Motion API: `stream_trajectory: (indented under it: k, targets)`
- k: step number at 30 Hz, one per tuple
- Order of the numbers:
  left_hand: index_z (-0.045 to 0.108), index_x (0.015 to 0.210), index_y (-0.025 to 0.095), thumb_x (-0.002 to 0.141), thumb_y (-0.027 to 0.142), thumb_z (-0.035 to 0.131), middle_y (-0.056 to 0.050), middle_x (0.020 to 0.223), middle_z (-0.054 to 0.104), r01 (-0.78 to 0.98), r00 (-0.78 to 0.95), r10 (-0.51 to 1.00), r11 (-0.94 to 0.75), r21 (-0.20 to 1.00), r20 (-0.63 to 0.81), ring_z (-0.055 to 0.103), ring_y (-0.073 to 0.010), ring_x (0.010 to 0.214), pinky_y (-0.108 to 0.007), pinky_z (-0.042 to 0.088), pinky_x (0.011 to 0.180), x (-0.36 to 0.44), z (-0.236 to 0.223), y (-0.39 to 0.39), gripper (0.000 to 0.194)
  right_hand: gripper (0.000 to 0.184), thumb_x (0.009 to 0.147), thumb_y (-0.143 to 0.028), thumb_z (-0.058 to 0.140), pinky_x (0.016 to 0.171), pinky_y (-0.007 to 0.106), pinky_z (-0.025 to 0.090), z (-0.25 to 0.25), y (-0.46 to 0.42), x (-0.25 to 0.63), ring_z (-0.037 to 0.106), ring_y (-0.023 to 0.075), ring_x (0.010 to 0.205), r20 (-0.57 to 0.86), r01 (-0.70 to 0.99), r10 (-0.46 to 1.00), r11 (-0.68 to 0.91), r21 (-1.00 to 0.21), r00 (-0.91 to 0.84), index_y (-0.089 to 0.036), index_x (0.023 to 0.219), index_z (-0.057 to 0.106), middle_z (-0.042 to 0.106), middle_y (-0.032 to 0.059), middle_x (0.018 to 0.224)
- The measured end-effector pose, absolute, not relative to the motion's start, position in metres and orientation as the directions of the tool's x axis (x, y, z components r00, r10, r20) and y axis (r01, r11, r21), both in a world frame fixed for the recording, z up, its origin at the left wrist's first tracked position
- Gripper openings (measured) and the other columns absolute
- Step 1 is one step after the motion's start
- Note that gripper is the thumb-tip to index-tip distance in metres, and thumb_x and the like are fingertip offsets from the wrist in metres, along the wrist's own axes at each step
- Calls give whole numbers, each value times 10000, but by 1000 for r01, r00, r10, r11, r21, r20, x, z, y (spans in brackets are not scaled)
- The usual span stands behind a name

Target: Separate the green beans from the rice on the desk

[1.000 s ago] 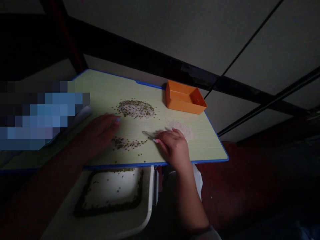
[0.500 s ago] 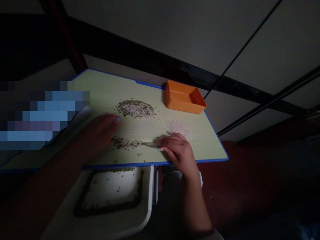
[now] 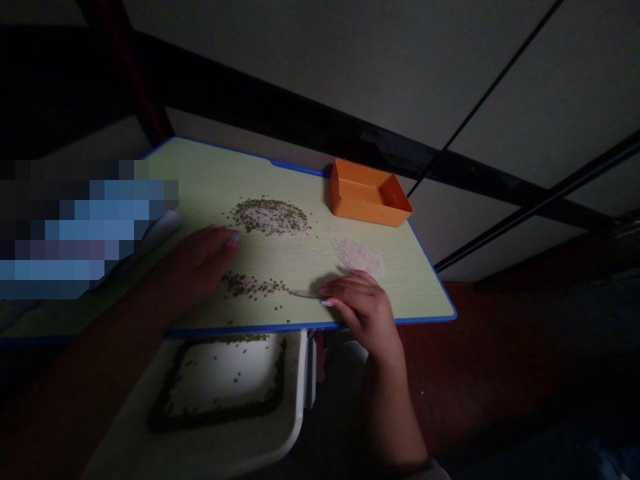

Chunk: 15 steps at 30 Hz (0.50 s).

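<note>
My right hand (image 3: 363, 307) is closed around a thin blade-like tool (image 3: 306, 294), whose handle is hidden in the fingers. Its tip points left at a small spread of mixed green beans and rice (image 3: 253, 285) near the table's front edge. Beyond that hand lies a patch of white rice (image 3: 359, 256). My left hand (image 3: 203, 260) is stretched flat over the table, holding nothing visible, with its fingertips just below a larger heap of mixed green beans and rice (image 3: 273, 217).
An orange box (image 3: 370, 203) stands at the table's back right. Below the front edge of the blue-rimmed table (image 3: 420, 293), a white basin (image 3: 295, 413) has green beans along its inner edges. A pixelated area covers the left. Cabinet panels (image 3: 350, 67) rise behind.
My right hand and the tool have slid slightly right, away from the small spread, and the tool now looks narrower, turned more edge-on. The left hand stays in place.
</note>
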<state>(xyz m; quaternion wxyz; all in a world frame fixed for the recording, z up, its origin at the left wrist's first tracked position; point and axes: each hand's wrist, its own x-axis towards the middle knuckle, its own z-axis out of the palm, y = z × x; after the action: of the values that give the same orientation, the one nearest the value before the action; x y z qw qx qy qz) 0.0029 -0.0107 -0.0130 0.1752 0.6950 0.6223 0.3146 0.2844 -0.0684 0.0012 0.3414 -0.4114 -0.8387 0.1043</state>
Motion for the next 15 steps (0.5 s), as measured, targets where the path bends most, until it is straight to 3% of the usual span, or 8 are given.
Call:
stream_trajectory:
  k: [15]
  targets:
    - [554,1198,170,838,580,241,-102,1326,558,766,12,986,-116,632,166,459,-257,1284,-464,284,1150,3,-12,-10,628,206,939,-300,510,979,343,437,0,-70,271,679,134,934,491,660,778,610,-439,-392,-259,888,705,752,-30,963]
